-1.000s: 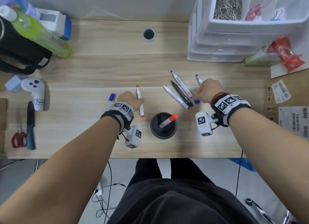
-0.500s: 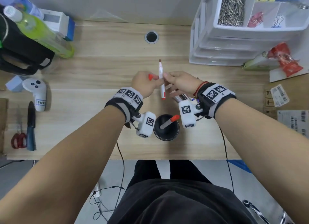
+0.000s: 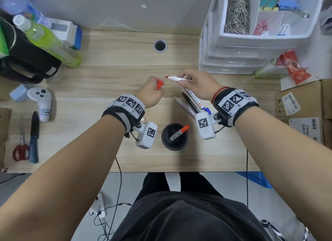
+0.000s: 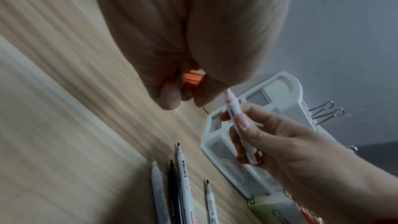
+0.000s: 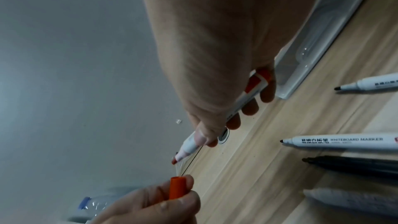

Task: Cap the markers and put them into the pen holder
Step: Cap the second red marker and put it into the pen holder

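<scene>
A wooden table (image 3: 125, 79) fills the view, a white drawer unit (image 3: 251, 48) at its back right corner. Near the front edge stands a black pen holder (image 3: 175, 143), already holding one capped marker (image 3: 179, 132). Uncapped markers (image 4: 183, 185) lie just right of centre. Above the middle, the right hand (image 3: 195, 83) pinches a red marker (image 5: 243, 101), tip pointing left. The left hand (image 3: 150, 92) pinches its red cap (image 5: 177, 187), open end facing the tip, a small gap between them. To cap it well, line the cap's mouth up with the tip, then push straight on until it seats.
</scene>
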